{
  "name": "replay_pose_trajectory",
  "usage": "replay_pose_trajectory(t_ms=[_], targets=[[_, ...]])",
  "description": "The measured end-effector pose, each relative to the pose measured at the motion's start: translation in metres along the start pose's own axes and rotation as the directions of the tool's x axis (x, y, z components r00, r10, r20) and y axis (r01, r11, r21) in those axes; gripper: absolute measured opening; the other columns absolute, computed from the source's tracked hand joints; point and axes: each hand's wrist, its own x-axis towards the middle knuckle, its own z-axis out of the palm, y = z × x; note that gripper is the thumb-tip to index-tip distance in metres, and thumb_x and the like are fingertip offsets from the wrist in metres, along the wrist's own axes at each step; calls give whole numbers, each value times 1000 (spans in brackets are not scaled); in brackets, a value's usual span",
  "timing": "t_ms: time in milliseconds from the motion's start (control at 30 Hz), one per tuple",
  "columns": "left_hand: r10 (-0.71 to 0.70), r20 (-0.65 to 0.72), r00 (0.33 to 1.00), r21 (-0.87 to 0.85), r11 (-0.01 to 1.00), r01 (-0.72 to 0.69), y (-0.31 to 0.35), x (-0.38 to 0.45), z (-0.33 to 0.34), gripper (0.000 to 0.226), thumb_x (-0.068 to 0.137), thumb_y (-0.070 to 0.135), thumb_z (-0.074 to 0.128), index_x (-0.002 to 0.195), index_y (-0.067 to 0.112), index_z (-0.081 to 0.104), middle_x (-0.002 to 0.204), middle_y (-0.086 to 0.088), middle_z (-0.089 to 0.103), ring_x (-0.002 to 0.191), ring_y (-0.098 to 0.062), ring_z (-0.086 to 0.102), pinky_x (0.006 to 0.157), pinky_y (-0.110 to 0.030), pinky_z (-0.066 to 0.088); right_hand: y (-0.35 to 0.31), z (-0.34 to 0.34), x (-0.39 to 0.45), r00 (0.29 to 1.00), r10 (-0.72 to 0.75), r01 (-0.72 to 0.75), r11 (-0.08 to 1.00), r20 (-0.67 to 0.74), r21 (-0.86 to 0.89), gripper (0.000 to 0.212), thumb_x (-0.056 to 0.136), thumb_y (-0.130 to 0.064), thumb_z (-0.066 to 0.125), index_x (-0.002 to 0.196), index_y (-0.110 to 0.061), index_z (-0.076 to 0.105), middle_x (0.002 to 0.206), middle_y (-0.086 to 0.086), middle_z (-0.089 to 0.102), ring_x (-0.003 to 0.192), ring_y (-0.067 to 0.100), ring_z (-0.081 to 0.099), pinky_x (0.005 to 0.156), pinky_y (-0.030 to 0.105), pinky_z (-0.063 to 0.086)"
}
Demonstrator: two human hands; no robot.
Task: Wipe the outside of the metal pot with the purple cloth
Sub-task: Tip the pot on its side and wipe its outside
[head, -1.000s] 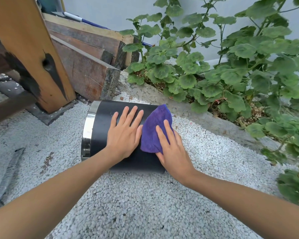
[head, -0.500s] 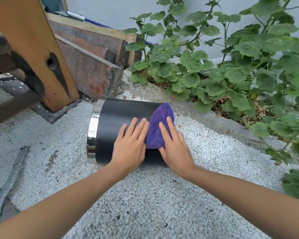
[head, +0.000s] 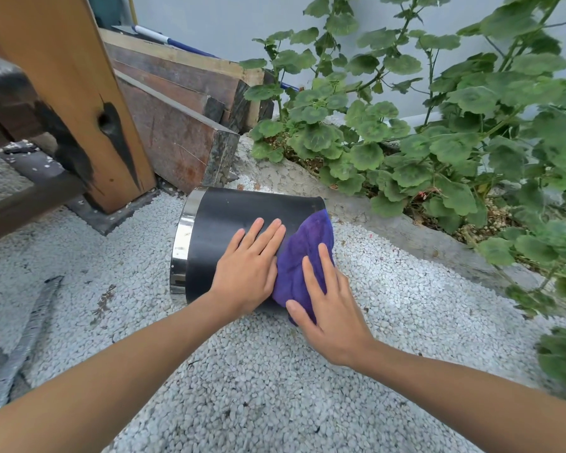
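Observation:
The metal pot (head: 229, 217) lies on its side on white gravel, black-walled with a shiny chrome rim (head: 182, 243) facing left. My left hand (head: 249, 266) rests flat on the pot's near wall, fingers straight. The purple cloth (head: 304, 256) is draped over the pot's right end, by its base. My right hand (head: 327, 299) presses flat on the cloth's near part, fingers extended. The pot's underside and its inside are hidden.
A wooden post (head: 62, 93) on a dark base plate stands at the left, with stacked timber beams (head: 183, 125) behind the pot. A concrete curb (head: 406, 230) and leafy green plants (head: 455, 132) run along the right. White gravel (head: 275, 387) covers the ground.
My right hand has slid the cloth down toward me over the pot's right end. My left hand stays flat on the pot. The camera has shifted, so the pot sits further right in view.

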Motion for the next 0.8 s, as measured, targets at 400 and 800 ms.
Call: replay_pose_trajectory(t_ms=[400, 800], targets=[[-257, -93, 962, -28, 966, 256, -14, -42, -14, 56, 91, 38, 56, 146, 38, 44, 159, -17, 29, 145, -34, 29, 114, -52, 27, -11, -14, 22, 909, 404, -320, 832, -101, 453, 29, 99, -27, 59, 119, -47, 62, 123, -1, 42, 83, -2, 48, 94, 28, 45], [-563, 39, 826, -168, 811, 561, -29, -67, -16, 63, 95, 55, 49, 147, 63, 14, 137, -29, 28, 111, -42, 45, 102, -50, 40, -14, -18, 26, 911, 409, -340, 821, -57, 460, 28, 101, -27, 54, 122, -45, 53, 108, 5, 52, 81, -4, 44, 82, 29, 38]])
